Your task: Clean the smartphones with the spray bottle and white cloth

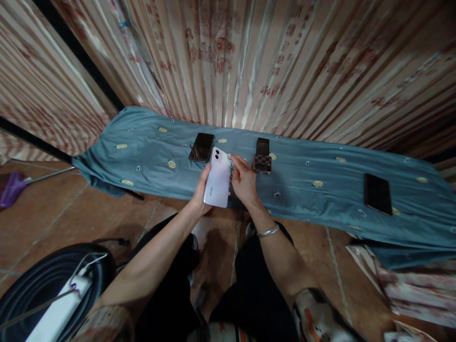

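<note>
Left grip (200, 192) is closed round pale phone (217, 183), right grip (244, 181) curls at its edge, hold unclear; this handling next needs, I think, steadiness

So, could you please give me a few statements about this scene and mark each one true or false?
1. The left hand is holding a pale phone with "vivo" on it. True.

2. The silver bracelet is on the left wrist. False: it is on the right wrist.

3. The checkered device rests on the blue-green cloth. True.

4. The pale phone's screen faces the viewer. False: its back, with the camera lenses, shows.

5. The white power strip lies on the cloth. False: it is at the lower left, away from the cloth.
</note>
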Demonstrator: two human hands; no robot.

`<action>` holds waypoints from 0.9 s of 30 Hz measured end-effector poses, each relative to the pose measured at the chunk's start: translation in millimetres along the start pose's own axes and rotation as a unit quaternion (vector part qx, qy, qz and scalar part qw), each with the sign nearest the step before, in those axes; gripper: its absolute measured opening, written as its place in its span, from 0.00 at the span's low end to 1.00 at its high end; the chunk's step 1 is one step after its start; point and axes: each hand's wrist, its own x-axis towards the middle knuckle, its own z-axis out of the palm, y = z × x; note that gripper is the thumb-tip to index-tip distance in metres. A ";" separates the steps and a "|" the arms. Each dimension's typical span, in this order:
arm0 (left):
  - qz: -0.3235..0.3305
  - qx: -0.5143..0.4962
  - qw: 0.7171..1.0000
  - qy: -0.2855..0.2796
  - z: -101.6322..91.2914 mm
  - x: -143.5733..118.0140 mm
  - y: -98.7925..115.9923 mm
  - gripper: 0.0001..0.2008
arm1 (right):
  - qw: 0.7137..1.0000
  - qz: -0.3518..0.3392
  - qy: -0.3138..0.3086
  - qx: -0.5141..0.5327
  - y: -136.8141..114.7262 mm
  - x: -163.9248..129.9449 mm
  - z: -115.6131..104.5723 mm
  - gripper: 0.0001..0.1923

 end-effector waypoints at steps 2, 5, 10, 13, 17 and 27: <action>-0.006 -0.006 1.000 -0.013 -0.2 -0.2 -1.3 0.26 | 1.000 0.003 -0.002 0.003 -0.2 -0.6 -1.0 0.24; -0.006 -0.011 1.000 -0.012 -0.7 1.6 -3.2 0.25 | 1.000 0.002 -0.001 0.002 -3.4 -4.1 -0.5 0.24; 0.030 -0.036 0.998 0.036 -0.2 5.4 0.2 0.23 | 1.000 -0.030 -0.004 -0.004 -12.8 -12.6 3.4 0.25; 0.031 -0.033 0.998 0.031 -1.3 4.8 1.9 0.23 | 0.999 -0.032 -0.019 -0.001 -13.7 -13.6 3.3 0.25; 0.003 -0.007 1.000 0.012 -2.5 1.0 -0.5 0.25 | 1.000 -0.028 0.006 -0.009 -8.3 -10.2 -0.6 0.25; 0.021 -0.031 0.999 0.010 -2.0 2.9 -3.5 0.22 | 0.999 -0.047 -0.020 0.010 -16.3 -14.1 -3.8 0.25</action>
